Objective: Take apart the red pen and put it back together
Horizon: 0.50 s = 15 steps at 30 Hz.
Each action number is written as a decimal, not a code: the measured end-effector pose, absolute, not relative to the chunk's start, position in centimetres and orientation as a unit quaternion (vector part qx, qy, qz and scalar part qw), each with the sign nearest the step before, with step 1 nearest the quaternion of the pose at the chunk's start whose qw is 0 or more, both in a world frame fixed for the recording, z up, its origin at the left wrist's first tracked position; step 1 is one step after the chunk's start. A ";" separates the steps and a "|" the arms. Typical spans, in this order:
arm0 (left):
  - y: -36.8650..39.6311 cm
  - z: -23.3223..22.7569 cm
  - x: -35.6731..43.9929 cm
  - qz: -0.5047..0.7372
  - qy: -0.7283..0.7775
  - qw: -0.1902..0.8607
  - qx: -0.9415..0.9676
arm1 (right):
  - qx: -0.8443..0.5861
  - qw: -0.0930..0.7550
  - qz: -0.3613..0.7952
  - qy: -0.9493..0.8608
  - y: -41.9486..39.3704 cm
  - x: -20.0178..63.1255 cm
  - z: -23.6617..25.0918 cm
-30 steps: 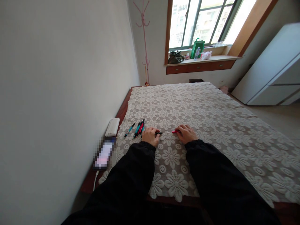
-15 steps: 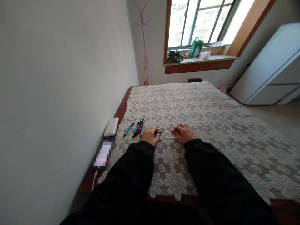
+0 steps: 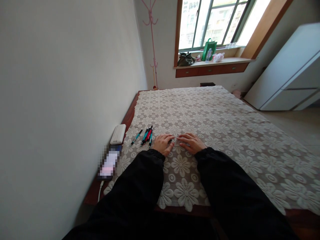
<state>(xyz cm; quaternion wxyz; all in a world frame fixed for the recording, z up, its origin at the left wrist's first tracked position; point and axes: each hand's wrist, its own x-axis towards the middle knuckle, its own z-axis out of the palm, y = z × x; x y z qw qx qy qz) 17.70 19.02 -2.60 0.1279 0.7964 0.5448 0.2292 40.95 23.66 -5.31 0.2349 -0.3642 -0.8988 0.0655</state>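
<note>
My left hand [image 3: 163, 144] rests low on the lace tablecloth, its fingers reaching right. A small dark piece [image 3: 170, 141], which looks like part of a pen, shows between its fingers and thumb. Facing it, my right hand [image 3: 192, 143] has its fingers stretched out leftward, the thumb apart from them. The fingertips of both hands nearly meet. A thin white rod [image 3: 177, 145] lies on the cloth between them, partly covered by the right hand. No red piece shows now. Left of my left hand lie several pens [image 3: 147, 135] in a bunch, black with teal or red, and one separate teal-and-black pen [image 3: 136, 137].
At the table's left edge lie a white power bank [image 3: 118, 134] and a phone [image 3: 109, 163] with a white cable [image 3: 100, 190]. A wall [image 3: 62, 100] runs close along the left. The lace tablecloth [image 3: 212, 113] covers most of the table.
My hands have come closer together, and their fingers now stretch toward each other. The red piece at my right fingertips has gone out of sight; the black piece at my left is mostly covered.
</note>
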 end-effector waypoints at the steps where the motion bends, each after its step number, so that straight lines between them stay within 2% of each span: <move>1: 19.0 -2.6 17.7 0.224 0.543 0.127 0.799 | -0.366 0.235 0.066 -0.898 23.6 40.9 -5.3; 11: 18.9 -2.7 17.8 0.193 0.530 0.119 0.817 | -0.336 0.269 0.139 -0.892 23.8 40.6 -5.2; 15: 18.9 -2.9 17.8 0.182 0.530 0.118 0.820 | -0.354 0.280 0.128 -0.883 23.6 40.4 -5.4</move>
